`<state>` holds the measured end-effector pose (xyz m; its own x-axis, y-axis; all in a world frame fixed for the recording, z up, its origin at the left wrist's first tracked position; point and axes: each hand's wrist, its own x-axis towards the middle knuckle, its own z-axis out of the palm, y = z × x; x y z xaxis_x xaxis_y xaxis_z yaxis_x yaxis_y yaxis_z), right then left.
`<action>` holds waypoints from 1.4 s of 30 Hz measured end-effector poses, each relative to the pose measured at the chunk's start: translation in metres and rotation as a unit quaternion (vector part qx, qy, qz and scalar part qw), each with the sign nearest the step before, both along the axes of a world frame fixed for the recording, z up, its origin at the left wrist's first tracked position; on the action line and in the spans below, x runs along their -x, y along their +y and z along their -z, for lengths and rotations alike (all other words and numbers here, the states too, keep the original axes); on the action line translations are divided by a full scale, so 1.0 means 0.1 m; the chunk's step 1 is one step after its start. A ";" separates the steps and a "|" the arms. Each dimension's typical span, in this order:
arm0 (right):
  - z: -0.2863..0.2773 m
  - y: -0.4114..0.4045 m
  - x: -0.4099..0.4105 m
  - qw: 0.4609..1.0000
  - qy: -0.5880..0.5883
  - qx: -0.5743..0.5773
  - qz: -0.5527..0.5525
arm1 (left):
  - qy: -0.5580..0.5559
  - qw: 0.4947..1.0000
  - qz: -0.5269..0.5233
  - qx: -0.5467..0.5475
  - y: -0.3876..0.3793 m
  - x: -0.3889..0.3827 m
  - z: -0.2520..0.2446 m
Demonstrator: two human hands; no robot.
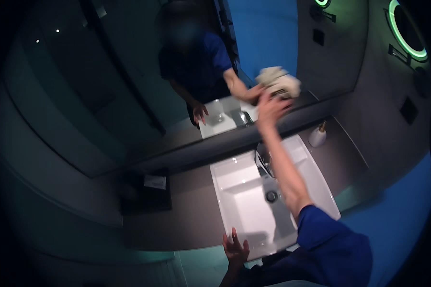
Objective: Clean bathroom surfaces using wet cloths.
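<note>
My right hand [272,107] is raised to the large wall mirror [129,89] above the sink, with a pale beige cloth [278,80] under its fingers, against the glass. Motion blurs the hand and cloth, and part of what looks like cloth may be its reflection. Below my right forearm lies the white rectangular sink [251,211], with a round drain [271,196] and a chrome faucet [262,159] partly behind the arm. At the sink's near left corner, my left hand [235,247] hangs with its fingers spread and holds nothing.
A white soap dispenser [317,135] with a gold-coloured pump stands right of the sink on the brown countertop [194,208]. To the left sits a dark tray [161,201] with a small white packet. A round mirror [407,30] with a lit green rim is mounted on the right wall.
</note>
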<state>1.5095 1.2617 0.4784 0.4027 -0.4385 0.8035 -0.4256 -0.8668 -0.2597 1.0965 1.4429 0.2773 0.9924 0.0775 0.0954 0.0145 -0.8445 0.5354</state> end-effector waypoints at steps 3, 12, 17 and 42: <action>0.32 1.06 0.42 0.855 -0.137 0.195 -0.460 | 0.010 0.999 0.019 0.038 0.07 0.02 0.06; -1.56 -1.33 -0.14 0.888 -0.377 -0.069 -0.254 | 0.075 0.996 0.038 -0.001 0.03 -0.19 -0.17; -1.80 0.74 -0.35 0.829 -0.235 0.139 -0.487 | 0.068 0.998 -0.002 0.009 -0.04 -0.36 -0.19; 0.36 -4.25 -0.57 0.867 -0.286 -0.045 -0.405 | 0.092 0.964 -0.075 0.239 -0.09 -0.31 -0.42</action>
<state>1.5661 0.8364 0.4424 0.1536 -0.2688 0.9509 0.5350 -0.7864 -0.3087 1.1277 1.4335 0.3192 0.9631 0.2133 -0.1639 0.2497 -0.4829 0.8393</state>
